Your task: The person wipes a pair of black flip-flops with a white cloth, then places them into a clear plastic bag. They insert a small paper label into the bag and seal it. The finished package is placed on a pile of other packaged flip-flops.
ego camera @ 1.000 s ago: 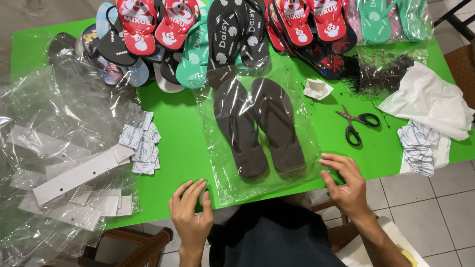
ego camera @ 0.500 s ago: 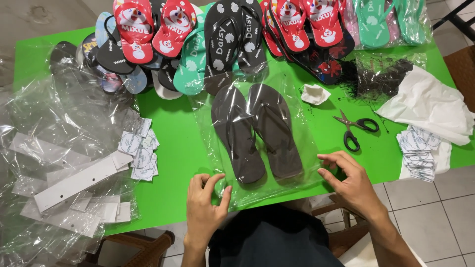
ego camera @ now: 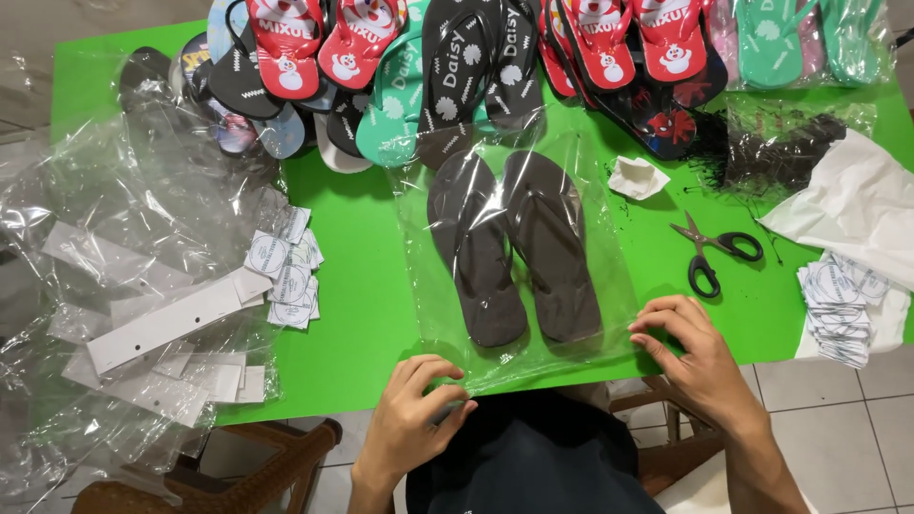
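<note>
Both my forearms reach up from the bottom edge, my left hand (ego camera: pixel 416 409) curled palm-down with fingertips pinched together, my right hand (ego camera: pixel 693 350) angled inward, fingers bent and thumb meeting the index tip, hands well apart.

Seen from above: both forearms are bare to the elbow, with no sleeves, watch, rings or gloves visible on the left hand (ego camera: pixel 411 419) or the right hand (ego camera: pixel 698 354). Below them, dark, near-black clothing covers the person's lap, plain and unmarked.
</note>
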